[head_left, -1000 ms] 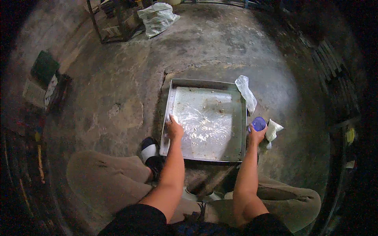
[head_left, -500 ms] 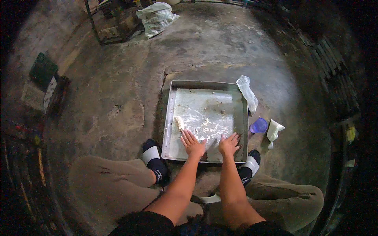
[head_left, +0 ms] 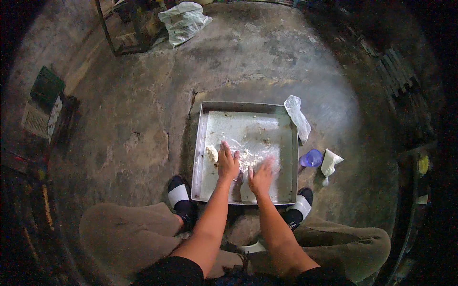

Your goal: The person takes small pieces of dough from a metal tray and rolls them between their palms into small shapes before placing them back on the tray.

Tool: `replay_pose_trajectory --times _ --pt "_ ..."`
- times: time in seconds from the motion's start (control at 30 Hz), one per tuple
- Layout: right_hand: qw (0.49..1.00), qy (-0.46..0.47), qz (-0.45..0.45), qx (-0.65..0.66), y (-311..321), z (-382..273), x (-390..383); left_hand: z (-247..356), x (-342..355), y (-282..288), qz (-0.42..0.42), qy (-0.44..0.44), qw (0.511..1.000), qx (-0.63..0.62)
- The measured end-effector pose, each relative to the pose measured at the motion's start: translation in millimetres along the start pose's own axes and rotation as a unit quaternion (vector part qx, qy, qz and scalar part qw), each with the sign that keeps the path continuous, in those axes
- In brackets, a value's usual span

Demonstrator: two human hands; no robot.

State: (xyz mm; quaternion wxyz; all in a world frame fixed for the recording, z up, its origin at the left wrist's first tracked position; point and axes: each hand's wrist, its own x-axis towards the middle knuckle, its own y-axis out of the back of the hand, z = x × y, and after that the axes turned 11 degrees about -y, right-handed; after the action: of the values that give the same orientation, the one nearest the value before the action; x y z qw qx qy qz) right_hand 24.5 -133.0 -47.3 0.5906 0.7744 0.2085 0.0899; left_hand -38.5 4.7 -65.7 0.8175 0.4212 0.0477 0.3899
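Note:
Between my feet lies a square, shallow metal tray [head_left: 196, 157] with raised walls. White floury crumbs and smears [head_left: 246, 156] are scattered over its middle. A pale lump that looks like dough [head_left: 211, 153] rests near the left wall. My left hand [head_left: 229, 164] is just right of this lump, fingers stretched forward and thumb apart, gripping nothing. Right of it, my right hand [head_left: 262, 176] is low over the tray beside the crumbs. Its fingers are extended and partly blurred, its thumb is apart, and I see nothing held. Whether the palms touch the tray is hidden.
A clear plastic bag [head_left: 298, 118] drapes by the tray's far right corner. To the right stand a purple cup [head_left: 311, 158] and a tied bag of white powder [head_left: 330, 163]. A white sack [head_left: 183, 23] sits far back, and a green-backed object [head_left: 47, 88] at the left.
My right hand has moved left and forward, closer to the left hand. My left hand has turned more upright, its fingers pointing forward. The whole view has shifted slightly.

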Motion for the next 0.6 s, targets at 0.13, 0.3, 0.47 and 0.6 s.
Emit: replay_pose_trajectory --times 0.13,0.3,0.47,0.6 --pt "0.994 -0.080 -0.055 -0.045 17 -16 -29 -11 -11 -2 -0.080 -0.022 0.982 0.168" --pt "0.987 -0.014 0.078 -0.138 -30 -8 1 15 -6 9 -0.151 0.041 0.967 -0.200" --pt "0.998 0.041 0.049 0.006 12 -33 49 3 -4 18 0.029 0.067 0.974 -0.212" --pt "0.999 0.017 0.038 -0.002 16 -11 31 6 -26 41 -0.112 -0.054 0.991 0.053"
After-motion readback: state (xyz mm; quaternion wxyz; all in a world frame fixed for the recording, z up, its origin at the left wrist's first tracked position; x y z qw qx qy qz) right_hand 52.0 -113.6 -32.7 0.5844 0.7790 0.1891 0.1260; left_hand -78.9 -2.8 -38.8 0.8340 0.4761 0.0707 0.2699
